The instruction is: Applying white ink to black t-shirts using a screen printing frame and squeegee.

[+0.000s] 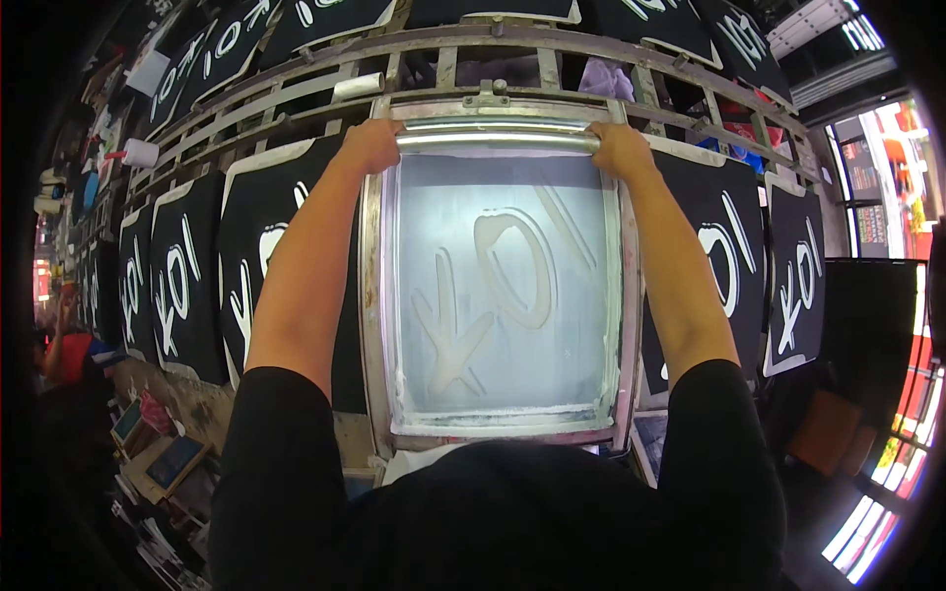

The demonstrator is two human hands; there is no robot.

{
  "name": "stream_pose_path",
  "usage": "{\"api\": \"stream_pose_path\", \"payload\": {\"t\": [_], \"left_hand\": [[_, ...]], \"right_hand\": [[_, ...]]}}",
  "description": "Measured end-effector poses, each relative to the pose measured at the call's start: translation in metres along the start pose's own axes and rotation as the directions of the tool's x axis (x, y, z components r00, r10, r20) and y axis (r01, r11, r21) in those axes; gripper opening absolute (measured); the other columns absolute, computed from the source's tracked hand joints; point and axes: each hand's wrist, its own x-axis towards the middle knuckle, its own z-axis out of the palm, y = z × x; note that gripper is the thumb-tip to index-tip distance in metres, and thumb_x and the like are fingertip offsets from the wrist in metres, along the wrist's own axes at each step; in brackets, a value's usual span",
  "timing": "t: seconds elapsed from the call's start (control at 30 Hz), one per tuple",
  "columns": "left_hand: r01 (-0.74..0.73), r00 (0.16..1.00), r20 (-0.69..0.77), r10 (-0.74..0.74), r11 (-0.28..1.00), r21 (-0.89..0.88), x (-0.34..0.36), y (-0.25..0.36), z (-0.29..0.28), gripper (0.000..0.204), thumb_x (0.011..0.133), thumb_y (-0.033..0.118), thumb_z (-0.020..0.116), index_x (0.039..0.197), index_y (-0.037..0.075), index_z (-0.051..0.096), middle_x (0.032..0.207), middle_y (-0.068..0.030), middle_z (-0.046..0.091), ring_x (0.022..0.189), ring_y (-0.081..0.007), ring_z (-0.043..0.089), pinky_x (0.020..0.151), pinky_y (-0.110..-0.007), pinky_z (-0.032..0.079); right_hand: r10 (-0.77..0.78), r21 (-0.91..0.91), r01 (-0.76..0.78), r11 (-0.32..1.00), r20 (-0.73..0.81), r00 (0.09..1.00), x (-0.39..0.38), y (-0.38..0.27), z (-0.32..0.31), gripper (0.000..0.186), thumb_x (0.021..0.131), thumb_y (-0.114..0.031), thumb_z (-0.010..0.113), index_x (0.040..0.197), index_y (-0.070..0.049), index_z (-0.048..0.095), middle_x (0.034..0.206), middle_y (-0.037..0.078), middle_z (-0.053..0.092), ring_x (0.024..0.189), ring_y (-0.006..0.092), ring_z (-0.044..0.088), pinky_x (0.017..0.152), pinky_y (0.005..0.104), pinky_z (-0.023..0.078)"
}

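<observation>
A screen-printing frame (372,325) lies in front of me, its pale mesh (443,212) showing a large brushed lettering stencil. At the far end of the mesh, a long metal squeegee (498,144) lies crosswise. My left hand (372,146) is closed round its left end. My right hand (623,150) grips the right end in the same way. Both arms are stretched forward over the frame's sides. White ink lines the mesh's near edge, and a darker band runs just below the squeegee. The fingertips are partly hidden behind the bar.
Black printed fabric pieces with white lettering lie on boards to the left (177,281) and right (794,276). A metal rail rack (552,39) runs behind the frame, with a hinge clamp (487,94) at its middle. Another person (69,355) is at the far left.
</observation>
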Motion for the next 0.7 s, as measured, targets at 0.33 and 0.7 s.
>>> {"api": "stream_pose_path", "payload": {"t": [0.33, 0.7], "left_hand": [[-0.103, 0.969, -0.233, 0.083, 0.992, -0.075, -0.268, 0.046, 0.110, 0.031, 0.073, 0.002, 0.059, 0.101, 0.012, 0.066, 0.093, -0.0095, 0.069, 0.092, -0.0277, 0.065, 0.090, -0.050, 0.040], [-0.146, 0.938, -0.336, 0.084, 0.976, -0.163, -0.431, 0.074, 0.119, 0.042, 0.068, 0.003, 0.066, 0.109, 0.010, 0.064, 0.107, -0.0064, 0.065, 0.101, -0.0246, 0.057, 0.093, -0.048, 0.036]], "right_hand": [[-0.051, 0.083, 0.060, 0.995, -0.107, 0.993, -0.263, -0.022, 0.076, 0.036, 0.062, -0.003, 0.069, 0.097, -0.012, 0.070, 0.091, 0.009, 0.070, 0.093, 0.0278, 0.065, 0.086, 0.0420, 0.043], [-0.177, 0.242, 0.226, 0.944, -0.206, 0.962, -0.424, -0.026, 0.074, 0.041, 0.060, -0.008, 0.072, 0.100, -0.015, 0.065, 0.094, 0.003, 0.067, 0.095, 0.0229, 0.063, 0.087, 0.0407, 0.040]]}}
